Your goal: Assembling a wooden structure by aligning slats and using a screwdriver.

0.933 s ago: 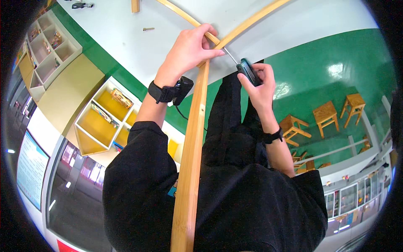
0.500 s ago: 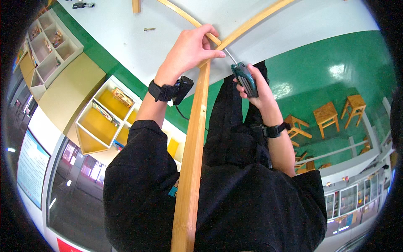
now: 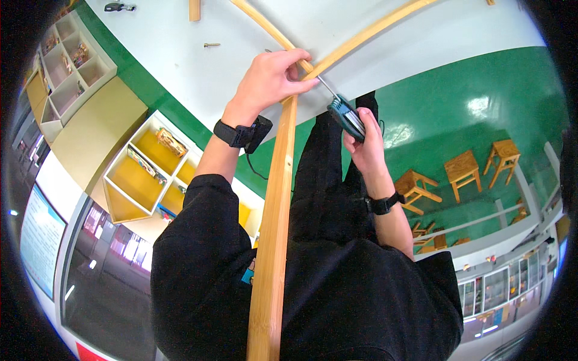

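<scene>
My left hand (image 3: pixel 271 81) is closed round a corner of a light wooden frame, its thumb and fingers pinching where the bars meet. From that corner a long wooden bar (image 3: pixel 278 228) runs back toward my body, and two slimmer wooden bars (image 3: pixel 367 39) spread away over the table. In my right hand (image 3: pixel 367 150) is a teal folding hex key set (image 3: pixel 346 117), gripped near its lower end. One thin key is folded out and its tip reaches the corner next to my left thumb. The exact seat of the tip is hidden.
On the white table (image 3: pixel 162 45) lie a bolt (image 3: pixel 211 45) and a dark-handled screwdriver (image 3: pixel 119 7). A short wooden piece (image 3: pixel 194 9) is at the far edge. Wooden stools (image 3: pixel 462 171) stand on the green floor to the right. White shelf units (image 3: pixel 144 174) are at left.
The hex key set has turned and moved slightly left and nearer me, and my right hand's grip has shifted toward its lower end. The frame corner has moved a little left and nearer.
</scene>
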Available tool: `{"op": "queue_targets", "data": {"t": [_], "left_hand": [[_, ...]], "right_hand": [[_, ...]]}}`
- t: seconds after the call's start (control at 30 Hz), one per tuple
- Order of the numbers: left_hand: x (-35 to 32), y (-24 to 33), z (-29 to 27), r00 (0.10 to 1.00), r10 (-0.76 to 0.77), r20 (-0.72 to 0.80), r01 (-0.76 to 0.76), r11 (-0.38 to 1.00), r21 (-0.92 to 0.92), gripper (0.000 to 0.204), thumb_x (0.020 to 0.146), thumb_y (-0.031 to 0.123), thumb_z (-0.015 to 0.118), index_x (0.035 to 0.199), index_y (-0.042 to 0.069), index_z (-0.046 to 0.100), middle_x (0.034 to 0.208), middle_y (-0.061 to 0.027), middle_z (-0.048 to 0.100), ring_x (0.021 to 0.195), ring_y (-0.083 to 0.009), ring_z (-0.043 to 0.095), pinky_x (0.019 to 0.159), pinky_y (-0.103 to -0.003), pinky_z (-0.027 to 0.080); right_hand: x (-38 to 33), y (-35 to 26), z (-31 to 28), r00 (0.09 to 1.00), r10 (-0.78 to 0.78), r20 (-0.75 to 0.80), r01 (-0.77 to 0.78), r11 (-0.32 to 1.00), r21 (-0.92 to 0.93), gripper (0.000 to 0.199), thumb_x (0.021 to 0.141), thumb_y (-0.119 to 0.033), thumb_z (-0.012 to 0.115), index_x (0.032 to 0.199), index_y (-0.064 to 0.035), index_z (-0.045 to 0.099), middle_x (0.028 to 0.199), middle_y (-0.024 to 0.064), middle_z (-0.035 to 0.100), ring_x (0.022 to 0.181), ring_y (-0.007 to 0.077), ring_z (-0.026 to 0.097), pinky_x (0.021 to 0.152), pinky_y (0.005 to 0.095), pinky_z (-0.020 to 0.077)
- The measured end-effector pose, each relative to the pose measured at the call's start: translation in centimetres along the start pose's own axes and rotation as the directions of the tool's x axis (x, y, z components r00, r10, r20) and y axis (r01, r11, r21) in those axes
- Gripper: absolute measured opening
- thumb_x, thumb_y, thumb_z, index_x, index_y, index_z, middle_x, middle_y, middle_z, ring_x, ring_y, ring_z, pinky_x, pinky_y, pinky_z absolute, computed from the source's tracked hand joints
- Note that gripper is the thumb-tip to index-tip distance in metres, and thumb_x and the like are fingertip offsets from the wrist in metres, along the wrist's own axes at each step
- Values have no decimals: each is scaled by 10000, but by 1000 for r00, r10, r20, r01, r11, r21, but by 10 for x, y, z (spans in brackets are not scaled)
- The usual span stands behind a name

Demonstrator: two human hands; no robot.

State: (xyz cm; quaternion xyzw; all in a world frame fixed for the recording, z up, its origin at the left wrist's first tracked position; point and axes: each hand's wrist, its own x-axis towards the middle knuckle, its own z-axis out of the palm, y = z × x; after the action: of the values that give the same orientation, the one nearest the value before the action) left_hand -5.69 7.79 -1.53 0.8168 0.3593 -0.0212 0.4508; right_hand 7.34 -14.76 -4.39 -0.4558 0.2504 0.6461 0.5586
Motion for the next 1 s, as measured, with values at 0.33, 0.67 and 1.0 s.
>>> {"op": "queue_targets", "data": {"t": [0.33, 0.67, 1.0], "left_hand": [[-7, -2, 9, 989, 28, -147, -29, 1000, -4, 347, 717, 214, 823, 992, 52, 685, 580, -14, 555, 515, -79, 529, 509, -223, 445], [-9, -5, 4, 991, -9, -131, 6, 1000, -27, 336, 721, 174, 818, 1004, 53, 682, 559, 14, 522, 500, -52, 487, 484, -206, 412], [-15, -6, 12, 989, -12, -150, -2, 996, -93, 343, 722, 140, 818, 1019, 44, 675, 551, 19, 511, 500, -42, 480, 478, -196, 400]], "right_hand": [[-17, 10, 0, 935, -335, 119, 344, 769, -539, 582, 759, -86, 777, 1274, -63, 506, 1082, 98, 608, 744, 139, 609, 601, 229, 500], [7, -16, -6, 960, 227, 163, -208, 970, -127, 436, 992, -411, 463, 929, -3, 604, 602, 45, 570, 462, 114, 458, 400, 257, 346], [10, 20, -17, 793, -570, 215, 553, 525, -647, 521, 802, -23, 731, 1239, -40, 448, 989, 63, 557, 750, 88, 557, 539, 214, 462]]}}
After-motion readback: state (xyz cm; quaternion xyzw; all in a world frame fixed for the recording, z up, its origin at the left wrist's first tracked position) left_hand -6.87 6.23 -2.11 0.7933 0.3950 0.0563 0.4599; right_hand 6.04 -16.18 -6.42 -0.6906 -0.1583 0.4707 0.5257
